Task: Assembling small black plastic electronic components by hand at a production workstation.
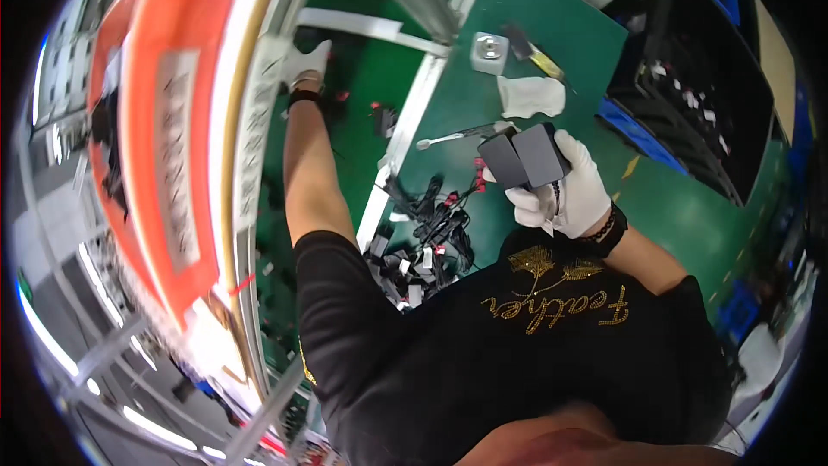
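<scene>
My right hand (580, 194), in a white glove, is closed around two dark grey rectangular blocks (542, 155) that look like power adapters. They lie side by side above the floor in front of my chest. A short dark cord (557, 198) hangs by the fingers. My left arm stretches far forward along the rack. At its end my left hand (308, 63), also in a white glove, is partly hidden by the rack's edge, and its fingers are not clear. Near that forearm a small black adapter (385, 121) with red bits lies on the green floor.
Black cables (440, 220) and adapters are heaped by the silver frame bar (414, 112). Ahead lie a white glove (530, 97), a yellow-and-black cutter (543, 60) and a square clear-and-white item (490, 53). A large black bin (707, 95) stands right; orange sheeting (164, 138) covers the left rack.
</scene>
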{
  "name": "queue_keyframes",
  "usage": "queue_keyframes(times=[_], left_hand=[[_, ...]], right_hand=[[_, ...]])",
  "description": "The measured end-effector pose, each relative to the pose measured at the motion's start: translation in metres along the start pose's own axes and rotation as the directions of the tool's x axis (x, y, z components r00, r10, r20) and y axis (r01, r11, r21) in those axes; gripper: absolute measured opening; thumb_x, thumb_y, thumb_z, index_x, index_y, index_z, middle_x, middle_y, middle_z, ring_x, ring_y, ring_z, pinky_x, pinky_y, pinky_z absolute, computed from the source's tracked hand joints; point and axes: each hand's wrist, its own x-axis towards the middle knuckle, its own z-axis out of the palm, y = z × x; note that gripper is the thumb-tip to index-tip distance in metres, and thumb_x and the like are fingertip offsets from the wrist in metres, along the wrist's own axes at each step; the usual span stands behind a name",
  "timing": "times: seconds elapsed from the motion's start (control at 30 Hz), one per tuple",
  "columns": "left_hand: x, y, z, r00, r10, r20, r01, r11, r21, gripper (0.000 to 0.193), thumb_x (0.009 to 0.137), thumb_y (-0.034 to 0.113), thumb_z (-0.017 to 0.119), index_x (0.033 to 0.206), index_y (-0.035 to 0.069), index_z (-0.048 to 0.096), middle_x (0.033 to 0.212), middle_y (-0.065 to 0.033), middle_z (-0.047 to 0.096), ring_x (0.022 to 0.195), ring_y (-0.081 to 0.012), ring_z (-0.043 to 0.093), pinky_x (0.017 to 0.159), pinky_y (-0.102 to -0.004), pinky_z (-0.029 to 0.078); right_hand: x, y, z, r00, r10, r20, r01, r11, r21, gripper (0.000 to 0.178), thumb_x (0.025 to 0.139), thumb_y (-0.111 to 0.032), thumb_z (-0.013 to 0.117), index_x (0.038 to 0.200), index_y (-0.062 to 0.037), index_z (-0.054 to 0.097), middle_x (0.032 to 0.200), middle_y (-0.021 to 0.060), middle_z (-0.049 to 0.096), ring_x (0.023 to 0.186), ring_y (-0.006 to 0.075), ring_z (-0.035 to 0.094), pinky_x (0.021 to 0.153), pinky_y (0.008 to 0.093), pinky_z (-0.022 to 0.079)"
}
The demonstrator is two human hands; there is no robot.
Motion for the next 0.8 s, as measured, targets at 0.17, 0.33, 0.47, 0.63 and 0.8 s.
queue_keyframes(times=[0.17,0.33,0.47,0.63,0.8], left_hand=[[0.032,0.008,0.028,0.977,-0.21,0.028,0.208,0.977,0.055,0.103,0.061,0.074,0.061,0.144,0.02,0.032,0.151,-0.0271,0.011,0.141,-0.0395,0.008,0.109,-0.0564,0.01],[0.019,0.029,0.019,0.981,-0.194,0.028,0.193,0.981,0.033,0.073,0.076,0.055,0.051,0.138,0.017,0.044,0.141,-0.02,0.04,0.131,-0.0348,0.036,0.106,-0.0493,0.028],[-0.01,0.002,0.006,0.987,-0.159,-0.031,0.162,0.962,0.218,0.053,0.079,0.036,0.05,0.128,0.014,0.054,0.128,-0.0205,0.052,0.115,-0.0359,0.052,0.097,-0.0429,0.043],[-0.064,-0.041,0.017,0.989,-0.091,-0.118,0.123,0.944,0.305,0.033,0.08,0.018,0.056,0.111,0.007,0.06,0.105,-0.0199,0.059,0.092,-0.0348,0.063,0.075,-0.0445,0.053],[-0.109,-0.051,0.011,0.853,-0.502,0.145,0.523,0.821,-0.232,0.026,0.086,0.019,0.051,0.104,0.002,0.059,0.1,-0.0204,0.061,0.091,-0.0337,0.063,0.072,-0.0437,0.051]], right_hand=[[-0.009,-0.008,0.008,0.969,-0.085,-0.23,0.096,0.995,0.036,0.07,0.089,-0.062,0.028,0.127,-0.0069,0.047,0.106,0.0205,0.06,0.051,0.0147,0.033,0.045,0.0265,0.025],[-0.009,-0.018,0.005,0.962,-0.193,-0.191,0.199,0.98,0.008,0.077,0.085,-0.067,0.035,0.13,-0.0053,0.045,0.11,0.024,0.058,0.051,0.015,0.032,0.042,0.0264,0.025],[-0.003,-0.022,0.004,0.986,-0.131,-0.104,0.135,0.99,0.032,0.078,0.084,-0.067,0.039,0.129,-0.0048,0.045,0.113,0.0254,0.056,0.051,0.0152,0.034,0.041,0.0265,0.027],[-0.005,-0.023,0.008,0.999,-0.02,0.046,0.016,0.996,0.09,0.081,0.079,-0.069,0.046,0.13,-0.0055,0.044,0.104,0.0239,0.056,0.05,0.0165,0.038,0.041,0.0267,0.03],[-0.009,-0.028,0.018,0.982,0.083,0.171,-0.095,0.994,0.059,0.076,0.08,-0.063,0.05,0.129,-0.0049,0.043,0.093,0.019,0.057,0.054,0.0184,0.046,0.044,0.0286,0.037]])
